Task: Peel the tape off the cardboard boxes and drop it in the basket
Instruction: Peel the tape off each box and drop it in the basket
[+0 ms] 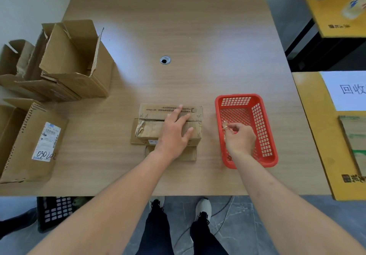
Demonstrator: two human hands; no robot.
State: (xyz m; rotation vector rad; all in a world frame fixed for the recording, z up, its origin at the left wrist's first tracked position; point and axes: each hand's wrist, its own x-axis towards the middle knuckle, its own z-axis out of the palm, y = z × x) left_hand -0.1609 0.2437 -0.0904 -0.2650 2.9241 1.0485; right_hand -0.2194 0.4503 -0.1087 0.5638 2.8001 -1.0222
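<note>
A small cardboard box (152, 128) lies in the middle of the wooden table, its top flaps torn at the left end. My left hand (174, 132) rests flat on top of it with straight fingers. To its right stands a red plastic basket (265, 132). My right hand (240, 138) hovers over the basket's left side and pinches a crumpled piece of clear tape (224, 125) between thumb and fingers.
Several opened cardboard boxes (73, 60) are stacked at the table's left, and a flattened box with a shipping label (33, 142) lies at the front left. A cable hole (165, 60) sits mid-table. Yellow bins (316, 128) stand to the right. A black crate (55, 211) sits on the floor.
</note>
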